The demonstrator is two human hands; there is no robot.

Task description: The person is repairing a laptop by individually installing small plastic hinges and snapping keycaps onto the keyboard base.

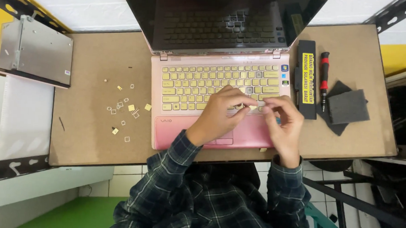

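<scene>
A pink laptop lies open on a brown board, its cream keys showing a few gaps where caps are gone. My left hand rests over the lower right rows of the keyboard, fingers bent down onto the keys. My right hand sits beside it at the keyboard's lower right corner, pinching a small pale key cap between thumb and fingertip. Both hands meet at that cap. The keys under my palms are hidden.
Loose key caps and small clips lie scattered left of the laptop. A black battery pack with a yellow label, a red-handled screwdriver and dark grey pads lie to the right. A metal drive case sits at far left.
</scene>
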